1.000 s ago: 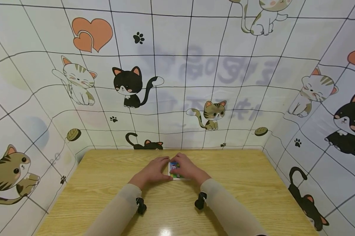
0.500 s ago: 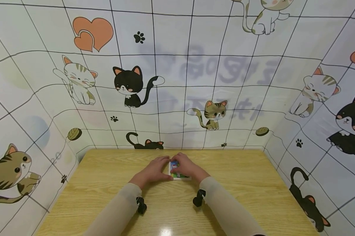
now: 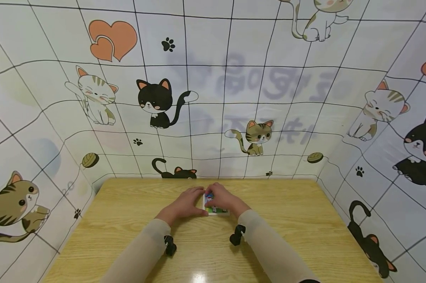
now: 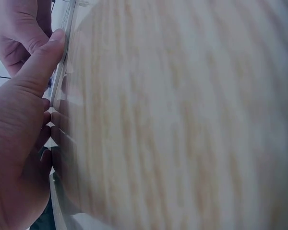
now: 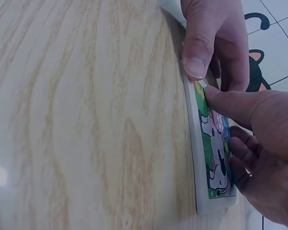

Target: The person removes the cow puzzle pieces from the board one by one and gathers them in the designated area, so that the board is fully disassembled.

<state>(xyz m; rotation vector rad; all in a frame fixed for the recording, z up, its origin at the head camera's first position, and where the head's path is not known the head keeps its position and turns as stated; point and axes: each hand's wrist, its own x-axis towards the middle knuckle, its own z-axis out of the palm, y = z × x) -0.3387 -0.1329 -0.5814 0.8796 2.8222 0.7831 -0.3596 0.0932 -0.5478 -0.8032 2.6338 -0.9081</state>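
A small flat picture board (image 3: 218, 211) with a white frame and a bright cartoon picture lies on the table between both hands. My left hand (image 3: 184, 204) grips its left end: the thumb is at the near corner, the fingers on the far side. From the right, my right hand (image 3: 227, 198) holds it. In the right wrist view, the right thumb (image 5: 225, 101) rests on the picture face near the left end, with the other fingertips (image 5: 240, 141) bent against the far edge. Much of the picture is covered. The left wrist view shows the board only as a thin edge.
The wooden table (image 3: 135, 236) carries the board near its back edge. Behind and at both sides hangs a white sheet (image 3: 205, 43) with a grid and cartoon cats. A small black device sits on each sleeve cuff (image 3: 170, 245).
The right wrist has shifted slightly left, and its thumb and fingers stay at the board. My left hand keeps the same grip. The head view has drifted a little.
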